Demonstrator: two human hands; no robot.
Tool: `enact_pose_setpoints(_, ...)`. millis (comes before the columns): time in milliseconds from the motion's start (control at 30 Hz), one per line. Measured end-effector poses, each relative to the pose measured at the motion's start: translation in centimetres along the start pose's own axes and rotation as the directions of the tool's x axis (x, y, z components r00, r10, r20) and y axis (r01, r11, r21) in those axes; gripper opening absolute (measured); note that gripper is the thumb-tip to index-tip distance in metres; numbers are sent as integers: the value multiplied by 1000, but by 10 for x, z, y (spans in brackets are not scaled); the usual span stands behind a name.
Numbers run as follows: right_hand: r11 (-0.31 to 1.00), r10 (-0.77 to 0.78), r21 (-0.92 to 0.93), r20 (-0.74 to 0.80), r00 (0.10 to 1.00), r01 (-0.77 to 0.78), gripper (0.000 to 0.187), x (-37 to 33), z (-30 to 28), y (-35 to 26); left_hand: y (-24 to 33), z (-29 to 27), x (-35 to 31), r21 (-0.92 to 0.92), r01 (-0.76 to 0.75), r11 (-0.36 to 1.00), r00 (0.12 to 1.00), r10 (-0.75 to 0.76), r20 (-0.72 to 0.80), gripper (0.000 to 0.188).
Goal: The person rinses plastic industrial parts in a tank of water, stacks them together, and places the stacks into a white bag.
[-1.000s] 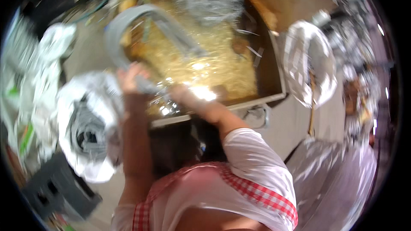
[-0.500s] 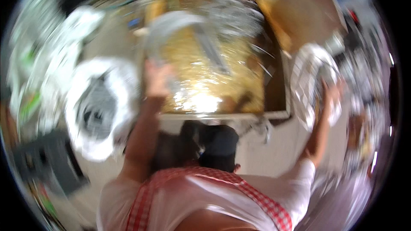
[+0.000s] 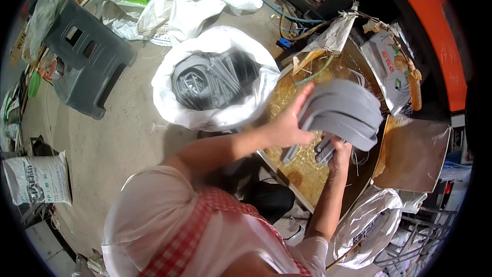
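A stack of grey curved plastic pieces is between my two hands, tilted above a shallow box of water. My left hand has its fingers and thumb around the left side of the stack. From below, my right hand grips the lower ends, its fingers partly hidden by the pieces. Left of the box stands an open white sack, full of similar grey curved pieces. The stack is slightly blurred.
A grey plastic stool stands at the far left, with white bags on the floor behind. Another open white sack is at the near right, beside a brown cardboard flap. A filled white bag lies at the left edge.
My view has turned toward the left. My right hand has left the white sack on the right, and both hands now hold a stack of grey curved pieces over the box.
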State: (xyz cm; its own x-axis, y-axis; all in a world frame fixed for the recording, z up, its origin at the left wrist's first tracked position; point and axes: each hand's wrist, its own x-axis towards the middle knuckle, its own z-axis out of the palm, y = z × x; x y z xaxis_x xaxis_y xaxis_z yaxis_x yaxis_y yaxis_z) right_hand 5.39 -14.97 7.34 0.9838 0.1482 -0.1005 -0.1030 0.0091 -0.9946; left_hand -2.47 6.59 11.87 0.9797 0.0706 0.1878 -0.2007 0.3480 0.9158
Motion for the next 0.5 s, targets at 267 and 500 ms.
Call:
enact_pose_setpoints(267, 973, -182, -94, 253, 950, 211, 47, 23, 190, -52, 70, -127, -13, 243, 109, 964, 871, 25, -491, 83)
enact_pose_setpoints(500, 769, -397, -322, 437, 807, 553, 77, 83, 231, -45, 69, -227, -37, 190, -236, 953, 585, 295, -755, 28)
